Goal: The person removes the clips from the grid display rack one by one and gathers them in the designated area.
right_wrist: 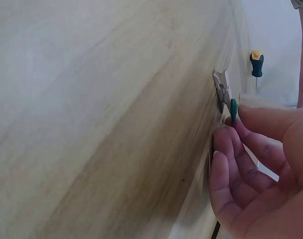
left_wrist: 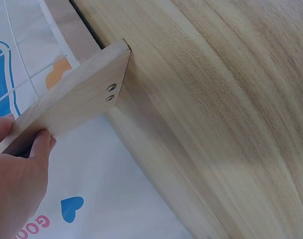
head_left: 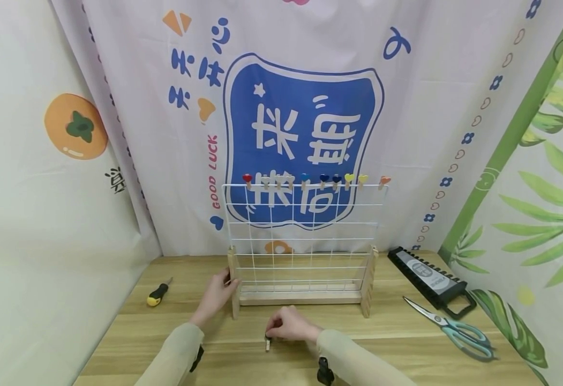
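Note:
A white wire grid rack (head_left: 305,223) stands upright in a wooden base. My left hand (head_left: 219,295) grips the rack's left wooden post (left_wrist: 71,94), thumb on one side and fingers on the other. In front of the rack, low over the tabletop, my right hand (head_left: 291,324) pinches a small wooden clothespin (right_wrist: 221,89) by its end with a green ornament (right_wrist: 234,110). The clothespin's free end points toward me in the head view. Along the rack's top wire sit several heart clips, among them a red clip (head_left: 247,178) and an orange clip (head_left: 384,180).
A yellow-and-black screwdriver (head_left: 158,295) lies on the wooden table (head_left: 185,321) at the left. To the right are scissors with teal handles (head_left: 469,335) and a black handled tool with a toothed edge (head_left: 428,276). Printed cloth (head_left: 175,161) hangs behind the table.

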Tool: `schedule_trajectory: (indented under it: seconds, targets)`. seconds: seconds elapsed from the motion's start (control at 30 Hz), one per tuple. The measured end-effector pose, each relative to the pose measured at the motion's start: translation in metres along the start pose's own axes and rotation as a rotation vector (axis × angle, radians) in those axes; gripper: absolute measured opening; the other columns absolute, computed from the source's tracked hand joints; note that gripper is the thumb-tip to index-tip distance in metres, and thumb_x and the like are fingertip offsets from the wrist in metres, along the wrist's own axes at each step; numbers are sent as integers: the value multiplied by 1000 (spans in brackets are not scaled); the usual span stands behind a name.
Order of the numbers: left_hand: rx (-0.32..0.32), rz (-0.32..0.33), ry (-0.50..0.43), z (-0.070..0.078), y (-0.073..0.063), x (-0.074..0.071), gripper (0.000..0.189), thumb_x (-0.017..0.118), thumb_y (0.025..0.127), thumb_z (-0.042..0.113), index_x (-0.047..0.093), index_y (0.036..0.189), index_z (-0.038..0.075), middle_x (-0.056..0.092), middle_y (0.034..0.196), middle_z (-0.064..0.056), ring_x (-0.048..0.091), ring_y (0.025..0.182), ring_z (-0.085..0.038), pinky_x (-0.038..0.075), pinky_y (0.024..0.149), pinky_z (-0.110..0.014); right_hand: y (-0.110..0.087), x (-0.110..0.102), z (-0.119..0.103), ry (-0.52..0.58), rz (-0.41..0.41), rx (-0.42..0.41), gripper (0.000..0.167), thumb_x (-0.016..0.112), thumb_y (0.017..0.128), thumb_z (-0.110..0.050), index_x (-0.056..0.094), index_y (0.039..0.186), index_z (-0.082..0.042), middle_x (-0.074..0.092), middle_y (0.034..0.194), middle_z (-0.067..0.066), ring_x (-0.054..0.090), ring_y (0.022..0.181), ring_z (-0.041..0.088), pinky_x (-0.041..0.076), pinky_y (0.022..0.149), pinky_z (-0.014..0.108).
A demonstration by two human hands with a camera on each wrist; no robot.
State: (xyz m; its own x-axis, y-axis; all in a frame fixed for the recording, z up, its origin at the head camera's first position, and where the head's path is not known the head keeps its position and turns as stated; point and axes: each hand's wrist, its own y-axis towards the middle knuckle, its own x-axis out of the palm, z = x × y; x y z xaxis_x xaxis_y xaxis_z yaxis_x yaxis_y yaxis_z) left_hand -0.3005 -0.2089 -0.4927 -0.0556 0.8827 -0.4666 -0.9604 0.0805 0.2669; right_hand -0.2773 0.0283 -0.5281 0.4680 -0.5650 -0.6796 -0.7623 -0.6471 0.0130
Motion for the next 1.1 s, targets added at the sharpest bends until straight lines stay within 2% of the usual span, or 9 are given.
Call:
schedule_trajectory:
  seconds: [0.23, 0.5, 0.63, 0.93, 1.1]
  targets:
    - [6, 6, -8, -1, 2, 1, 40, 57, 96, -3, 48, 131, -20, 54, 130, -41, 55, 124, -52, 53, 103, -53, 2, -10, 5, -8, 40, -49, 6, 74, 88, -12, 77, 87, -6, 77, 83, 4, 59, 67, -6, 52, 63, 9]
    - [19, 26, 4, -2, 2, 2, 37, 59, 95, -4, 51, 128, -20, 57, 126, -40, 58, 120, -51, 55, 100, -53, 8, -46, -19, -105, 91, -109, 11, 70, 91, -14, 76, 95, -6, 76, 89, 6, 61, 71, 1, 52, 62, 12]
    - [24, 25, -2, -2, 1, 2, 37, 60, 95, -4, 51, 127, -19, 59, 125, -39, 59, 120, -50, 55, 101, -52, 13, -74, -42, -129, 132, -170, 12, 70, 92, -13, 75, 98, -4, 76, 91, 9, 64, 72, 6, 53, 63, 12]
    - [28, 23, -9, -4, 2, 2, 37, 59, 95, -4, 51, 128, -19, 57, 127, -40, 58, 121, -51, 54, 101, -53, 16, -149, -121, -189, 285, -279, 14, 70, 92, -15, 74, 103, -8, 74, 95, 5, 67, 79, 9, 58, 70, 12]
    - [35, 27, 4, -4, 2, 2, 38, 60, 94, -5, 51, 128, -20, 58, 126, -40, 58, 120, -51, 54, 100, -54, 14, -182, -159, -233, 370, -381, 14, 69, 93, -16, 73, 104, -9, 73, 98, 5, 67, 84, 11, 59, 73, 15]
